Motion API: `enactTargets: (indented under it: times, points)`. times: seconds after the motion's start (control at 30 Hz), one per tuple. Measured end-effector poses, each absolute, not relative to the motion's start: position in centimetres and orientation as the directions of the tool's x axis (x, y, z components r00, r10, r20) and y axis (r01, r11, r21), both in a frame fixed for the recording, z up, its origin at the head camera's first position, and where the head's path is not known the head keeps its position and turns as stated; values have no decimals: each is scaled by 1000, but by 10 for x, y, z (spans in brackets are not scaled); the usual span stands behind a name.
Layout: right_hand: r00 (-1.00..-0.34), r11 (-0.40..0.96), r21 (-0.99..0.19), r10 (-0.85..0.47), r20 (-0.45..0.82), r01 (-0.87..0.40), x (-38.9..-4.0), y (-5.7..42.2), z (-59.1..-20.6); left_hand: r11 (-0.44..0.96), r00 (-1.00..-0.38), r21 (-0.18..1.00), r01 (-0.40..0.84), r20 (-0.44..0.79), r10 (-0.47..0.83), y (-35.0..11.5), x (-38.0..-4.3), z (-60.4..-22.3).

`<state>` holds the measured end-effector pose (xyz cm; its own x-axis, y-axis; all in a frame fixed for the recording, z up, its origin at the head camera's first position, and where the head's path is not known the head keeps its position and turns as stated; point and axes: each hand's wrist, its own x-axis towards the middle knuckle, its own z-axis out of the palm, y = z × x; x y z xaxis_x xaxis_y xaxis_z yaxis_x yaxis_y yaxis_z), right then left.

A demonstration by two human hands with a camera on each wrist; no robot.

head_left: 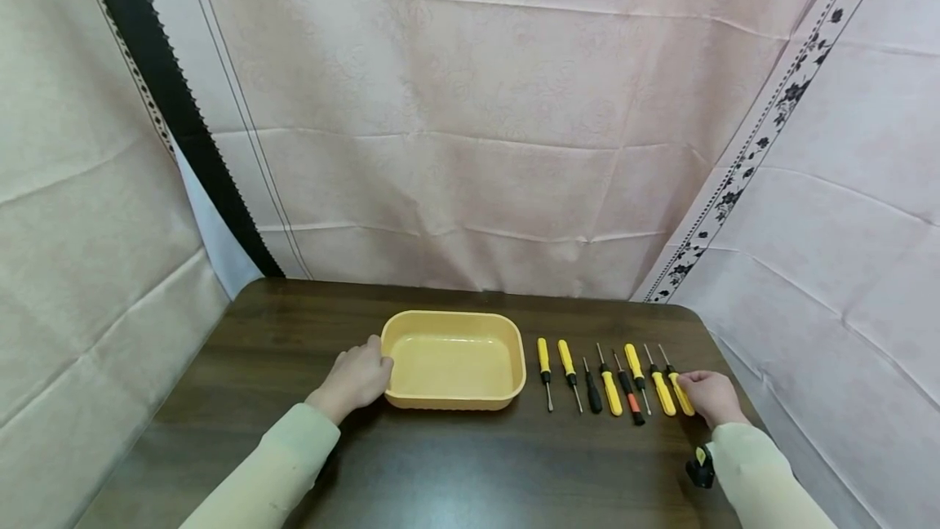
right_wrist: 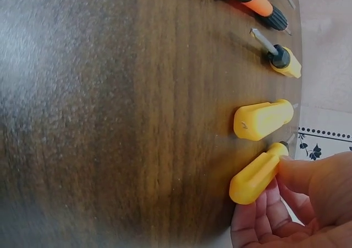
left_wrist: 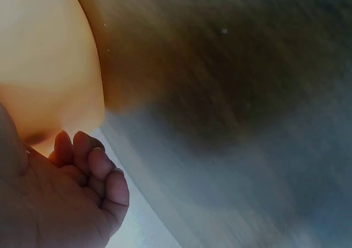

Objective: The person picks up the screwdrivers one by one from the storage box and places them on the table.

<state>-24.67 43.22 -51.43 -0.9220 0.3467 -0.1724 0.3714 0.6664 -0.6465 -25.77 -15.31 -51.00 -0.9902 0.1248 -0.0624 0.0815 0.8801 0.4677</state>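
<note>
My left hand (head_left: pixel 357 378) grips the left rim of a yellow plastic basin (head_left: pixel 455 405), with its fingers curled at the edge. In the left wrist view, the curled fingers (left_wrist: pixel 100 165) show beside the basin's outer wall (left_wrist: pixel 49 55). At the right end of a row of screwdrivers, my right hand (head_left: pixel 711 397) pinches the yellow handle of the last screwdriver (head_left: pixel 685 400) between thumb and fingers. The right wrist view shows this screwdriver (right_wrist: pixel 256 176) tilted beside a neighbouring yellow screwdriver (right_wrist: pixel 264 119), the thumb on its handle near the shaft.
Several more screwdrivers lie side by side right of the basin, among them a small black one (head_left: pixel 593 394) and a black-and-orange one (head_left: pixel 629 394). Some point away, others toward me. The dark wooden table (head_left: pixel 455 464) ends at pale cloth hangings (head_left: pixel 455 104) behind and beside it.
</note>
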Motion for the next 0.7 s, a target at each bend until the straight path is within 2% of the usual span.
enactTargets:
  times: [0.17,0.37,0.5,0.7]
  points:
    - [-925,668,-649,342,-167,364,-253,430,-516,885,-991,457,92,-40,124,-159,-258,-510]
    - [-939,728,-608,333,-89,316,-262,417,-508,896,-993,432,104,-6,119,-164,-257,-507]
    - [-961,791,-566,276,-7,231,-259,400,-496,902,-993,415,119,26,119,-164,-254,-506]
    - [-981,850,-527,111,157,12,-253,354,-474,927,-975,334,172,189,113,-161,-247,-504]
